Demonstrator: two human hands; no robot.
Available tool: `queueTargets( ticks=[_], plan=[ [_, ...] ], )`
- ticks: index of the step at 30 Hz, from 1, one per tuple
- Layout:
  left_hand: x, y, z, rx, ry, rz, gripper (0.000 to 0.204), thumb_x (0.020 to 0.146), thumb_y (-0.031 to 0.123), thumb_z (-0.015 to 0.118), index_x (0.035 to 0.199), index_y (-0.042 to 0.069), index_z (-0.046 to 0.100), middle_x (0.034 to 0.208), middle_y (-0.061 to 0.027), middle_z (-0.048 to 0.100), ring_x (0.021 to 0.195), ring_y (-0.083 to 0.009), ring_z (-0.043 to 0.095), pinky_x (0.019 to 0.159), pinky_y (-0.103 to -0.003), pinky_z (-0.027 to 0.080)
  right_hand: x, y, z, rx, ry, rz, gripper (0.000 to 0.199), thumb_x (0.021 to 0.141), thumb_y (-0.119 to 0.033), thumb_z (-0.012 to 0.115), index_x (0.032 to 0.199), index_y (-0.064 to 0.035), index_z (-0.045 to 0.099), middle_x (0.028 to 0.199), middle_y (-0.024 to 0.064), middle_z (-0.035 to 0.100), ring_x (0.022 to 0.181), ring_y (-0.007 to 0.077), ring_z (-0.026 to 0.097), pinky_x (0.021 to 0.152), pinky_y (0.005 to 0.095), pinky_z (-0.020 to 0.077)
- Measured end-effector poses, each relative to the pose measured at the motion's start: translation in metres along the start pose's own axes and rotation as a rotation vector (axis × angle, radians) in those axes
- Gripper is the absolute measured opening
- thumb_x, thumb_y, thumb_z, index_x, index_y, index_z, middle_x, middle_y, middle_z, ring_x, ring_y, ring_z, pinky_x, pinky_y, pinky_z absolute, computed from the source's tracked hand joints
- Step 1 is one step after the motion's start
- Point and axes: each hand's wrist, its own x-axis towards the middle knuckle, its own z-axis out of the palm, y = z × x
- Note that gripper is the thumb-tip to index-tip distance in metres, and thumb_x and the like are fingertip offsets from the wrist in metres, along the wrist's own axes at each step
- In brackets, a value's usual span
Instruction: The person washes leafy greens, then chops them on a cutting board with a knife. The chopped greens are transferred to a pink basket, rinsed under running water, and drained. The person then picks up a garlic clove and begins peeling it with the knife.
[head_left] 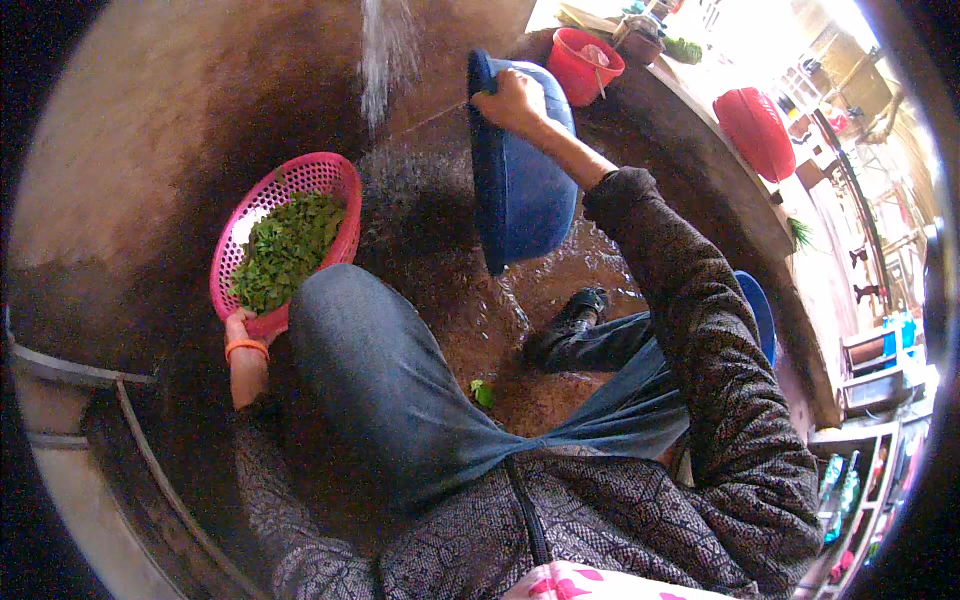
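Leafy greens [285,250] lay in a pink colander [349,220] at ten o'clock, the fingers of the left hand [240,327] gripping its near rim. Those of the right hand [518,102] held a blue basin [525,195] on edge between twelve and one. Gripped from one side, the colander risked tipping and spilling. Water [385,60] fell at eleven above wet floor [510,310]; a red bucket [580,75] stood at one.

Basket [346,232]: pink. Leaves [285,245]: green. Basin [530,190]: blue. Bucket [572,82]: red. Wristband [246,345]: orange. Jacket [450,525]: grey, black geometric line pattern. Jeans [375,370]: faded blue.
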Motion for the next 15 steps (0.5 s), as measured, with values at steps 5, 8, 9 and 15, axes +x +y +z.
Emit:
queueTargets(
  ticks=[5,8,9,15],
  plan=[
    [-0.020,0.006,0.006,0.051,0.012,0.023,0.013,0.074,0.015,0.058,0.084,0.009,0.056,0.081,-0.0083,0.059,0.071,-0.0326,0.059,0.072,-0.048,0.056,-0.047,-0.049,0.001,0.097,-0.056,-0.167,0.051,0.075,-0.042,0.076,0.087,0.0057,0.061,0.086,0.0310,0.067,0.086,0.0467,0.067,0.076,0.0514,0.0545],
    [-0.021,0.006,0.002,0.120,0.093,0.049,0.013,0.072,0.017,0.062,0.081,0.010,0.056,0.077,-0.0079,0.059,0.066,-0.0293,0.057,0.062,-0.041,0.051,-0.065,-0.076,0.003,0.080,-0.123,-0.218,0.058,0.082,-0.049,0.070,0.091,0.0078,0.059,0.084,0.0327,0.066,0.085,0.0478,0.067,0.076,0.0537,0.0536],
    [-0.018,0.005,0.001,0.090,0.041,0.021,0.013,0.072,0.018,0.063,0.079,0.011,0.055,0.075,-0.0070,0.058,0.065,-0.0284,0.056,0.061,-0.040,0.050,-0.069,-0.084,0.005,0.105,-0.109,-0.246,0.060,0.083,-0.051,0.069,0.091,0.0078,0.059,0.083,0.0334,0.066,0.085,0.0477,0.067,0.076,0.0531,0.0540],
    [0.010,0.003,-0.019,0.104,0.004,0.009,0.029,0.070,0.016,0.062,0.094,0.002,0.054,0.090,-0.0147,0.061,0.073,-0.0359,0.064,0.067,-0.048,0.059,-0.066,-0.090,0.013,0.073,-0.045,-0.145,0.038,0.076,-0.031,0.070,0.089,0.0031,0.059,0.083,0.0279,0.066,0.081,0.0452,0.066,0.076,0.0509,0.0518]
  ],
)
